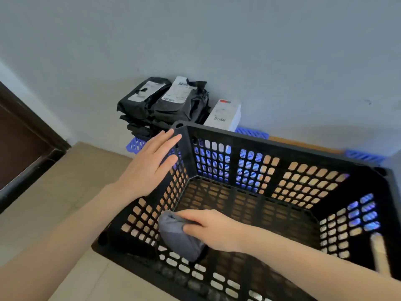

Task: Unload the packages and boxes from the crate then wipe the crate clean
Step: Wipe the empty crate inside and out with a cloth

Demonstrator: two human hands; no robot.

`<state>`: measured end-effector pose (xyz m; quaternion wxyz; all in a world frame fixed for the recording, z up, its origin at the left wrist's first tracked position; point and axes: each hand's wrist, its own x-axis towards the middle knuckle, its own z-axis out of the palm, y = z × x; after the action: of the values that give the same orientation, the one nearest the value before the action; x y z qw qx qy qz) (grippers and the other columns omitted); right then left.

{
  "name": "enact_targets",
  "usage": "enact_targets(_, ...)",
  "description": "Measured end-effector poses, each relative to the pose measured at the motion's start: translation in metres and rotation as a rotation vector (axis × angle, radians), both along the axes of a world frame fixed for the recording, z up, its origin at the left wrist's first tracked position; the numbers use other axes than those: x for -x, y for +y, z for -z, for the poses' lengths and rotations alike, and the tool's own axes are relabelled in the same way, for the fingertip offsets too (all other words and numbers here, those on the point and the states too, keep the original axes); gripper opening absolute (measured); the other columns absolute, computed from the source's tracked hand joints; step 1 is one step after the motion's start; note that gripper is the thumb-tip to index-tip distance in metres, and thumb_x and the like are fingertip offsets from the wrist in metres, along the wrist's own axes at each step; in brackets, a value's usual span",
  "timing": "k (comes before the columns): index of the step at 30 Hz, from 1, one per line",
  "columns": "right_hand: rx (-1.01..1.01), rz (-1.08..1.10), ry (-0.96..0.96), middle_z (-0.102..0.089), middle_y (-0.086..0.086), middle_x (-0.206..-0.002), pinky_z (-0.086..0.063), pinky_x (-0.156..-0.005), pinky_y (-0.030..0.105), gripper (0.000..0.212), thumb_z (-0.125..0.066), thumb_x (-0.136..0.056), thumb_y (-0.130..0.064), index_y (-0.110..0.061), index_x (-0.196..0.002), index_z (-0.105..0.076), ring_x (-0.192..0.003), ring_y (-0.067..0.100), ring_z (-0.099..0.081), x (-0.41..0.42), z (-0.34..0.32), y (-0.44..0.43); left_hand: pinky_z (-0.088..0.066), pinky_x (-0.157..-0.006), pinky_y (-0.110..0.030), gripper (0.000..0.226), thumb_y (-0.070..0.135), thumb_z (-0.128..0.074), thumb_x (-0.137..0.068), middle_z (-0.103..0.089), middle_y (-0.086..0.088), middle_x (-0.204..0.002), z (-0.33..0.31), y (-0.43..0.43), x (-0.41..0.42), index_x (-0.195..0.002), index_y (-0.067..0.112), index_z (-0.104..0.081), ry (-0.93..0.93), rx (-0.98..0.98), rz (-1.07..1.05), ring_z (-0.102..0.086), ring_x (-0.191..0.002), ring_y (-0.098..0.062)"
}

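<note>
The crate (282,147) is your biggest piece. It sits on the tiled floor (65,192) right in front of you, black plastic with lattice walls and a lattice bottom, and nothing lies inside it but your cloth. It looks stiff and fairly light for its bulk, so expect it to skid on the tiles when you rub hard. Brace it at a solid corner post or the thick top rim, since the thin lattice bars may flex.

Your left hand (152,166) is doing that now. It lies flat against the outside of the far-left corner, fingers straight and together, gripping nothing.

The black packages (165,103) are stacked against the far wall on a blue slatted base (252,133). They look like soft, slick plastic mailers that would slide if nudged. The white box (223,114) stands just to their right, rigid and probably light. The unloading looks finished.

The grey cloth (178,237) is the smallest item, soft and bunched into a pad against the inside of the crate's left wall, towards its near end. Your right hand (214,230) is clamped around it, fingers curled over the top. Hold it wadded so loose edges do not snag in the holes.
</note>
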<state>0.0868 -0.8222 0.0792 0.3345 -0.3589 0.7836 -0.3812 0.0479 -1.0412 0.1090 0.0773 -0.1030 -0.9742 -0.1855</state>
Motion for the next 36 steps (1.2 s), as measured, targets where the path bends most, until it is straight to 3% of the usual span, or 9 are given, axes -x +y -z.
enact_targets(3, -0.074, 0.054, 0.071, -0.052, -0.004, -0.142, -0.034, -0.109, 0.027, 0.041, -0.043, -0.102, -0.023, -0.025, -0.144, -0.045, -0.130, 0.014, -0.046, 0.024, 0.009, 0.016, -0.004, -0.113, -0.017, 0.061, 0.056, -0.022, -0.096, -0.012, 0.018, -0.160, -0.001, 0.006, 0.016, -0.153, 0.035, -0.023, -0.001, 0.013, 0.006, 0.000, -0.145, 0.007)
enact_targets(10, -0.112, 0.203, 0.215, -0.061, 0.006, -0.130, -0.043, -0.098, 0.039, 0.035, -0.039, -0.103, -0.022, -0.021, -0.137, -0.048, -0.116, 0.026, -0.056, 0.068, 0.026, 0.031, -0.013, -0.115, -0.030, 0.060, 0.058, -0.025, -0.095, -0.007, 0.020, -0.161, 0.008, 0.014, 0.037, -0.152, 0.042, -0.016, -0.041, 0.031, -0.007, 0.001, -0.147, 0.004)
enact_targets(13, -0.098, 0.287, 0.357, -0.062, 0.004, -0.127, -0.046, -0.096, 0.041, 0.036, -0.039, -0.103, -0.022, -0.024, -0.139, -0.045, -0.114, 0.024, -0.057, 0.080, 0.034, 0.030, -0.018, -0.118, -0.034, 0.062, 0.058, -0.025, -0.095, -0.007, 0.016, -0.162, 0.013, 0.013, 0.039, -0.153, 0.038, -0.017, -0.054, 0.110, 0.014, 0.003, -0.148, 0.000)
enact_targets(16, -0.114, 0.319, 0.561, -0.061, 0.005, -0.127, -0.048, -0.094, 0.041, 0.037, -0.040, -0.102, -0.021, -0.024, -0.139, -0.044, -0.114, 0.026, -0.058, 0.086, 0.046, 0.025, -0.012, -0.117, -0.033, 0.063, 0.063, -0.020, -0.097, -0.007, 0.011, -0.163, 0.013, 0.010, 0.047, -0.154, 0.036, -0.015, -0.038, 0.201, 0.059, 0.005, -0.149, -0.005)
enact_targets(20, -0.196, 0.237, 0.720, -0.040, 0.005, -0.152, -0.036, -0.111, 0.039, 0.050, -0.046, -0.098, -0.014, -0.018, -0.147, -0.040, -0.139, 0.025, -0.040, 0.080, 0.084, 0.016, -0.008, -0.117, -0.032, 0.066, 0.061, -0.022, -0.096, -0.014, 0.004, -0.163, 0.005, 0.013, 0.067, -0.154, 0.030, -0.022, 0.001, 0.224, 0.119, -0.002, -0.150, -0.012)
enact_targets(26, -0.481, -0.033, 0.517, -0.013, -0.001, -0.163, -0.009, -0.121, 0.038, 0.062, -0.040, -0.100, -0.017, -0.026, -0.155, -0.012, -0.150, 0.021, -0.011, 0.050, 0.163, -0.004, -0.013, -0.121, -0.044, 0.068, 0.058, -0.021, -0.094, -0.017, -0.002, -0.162, 0.010, 0.016, 0.082, -0.154, 0.026, -0.025, -0.018, 0.262, 0.133, -0.011, -0.150, -0.021)
enact_targets(30, -0.525, -0.072, 0.533, -0.013, 0.002, -0.163, -0.003, -0.120, 0.045, 0.057, -0.041, -0.101, -0.029, -0.025, -0.154, -0.021, -0.150, 0.027, -0.009, 0.027, 0.189, -0.012, -0.013, -0.121, -0.045, 0.065, 0.057, -0.025, -0.096, -0.017, -0.003, -0.162, 0.015, 0.014, 0.082, -0.154, 0.027, -0.026, 0.003, 0.281, 0.128, -0.013, -0.150, -0.023)
enact_targets(33, -0.496, -0.092, 0.726, -0.031, 0.005, -0.157, -0.020, -0.115, 0.051, 0.062, -0.060, -0.088, -0.046, -0.028, -0.144, -0.044, -0.144, 0.029, -0.031, 0.031, 0.191, -0.010, -0.013, -0.120, -0.045, 0.063, 0.055, -0.027, -0.096, -0.019, -0.003, -0.162, 0.016, 0.013, 0.084, -0.153, 0.028, -0.028, 0.003, 0.255, 0.123, -0.014, -0.150, -0.023)
enact_targets(36, -0.496, -0.066, 0.801, -0.023, 0.008, -0.160, -0.021, -0.115, 0.059, 0.069, -0.053, -0.086, -0.062, -0.031, -0.147, -0.040, -0.146, 0.034, -0.022, 0.044, 0.197, -0.005, -0.014, -0.120, -0.046, 0.063, 0.054, -0.026, -0.096, -0.020, -0.004, -0.162, 0.016, 0.013, 0.083, -0.153, 0.027, -0.029, 0.015, 0.244, 0.124, -0.015, -0.150, -0.024)
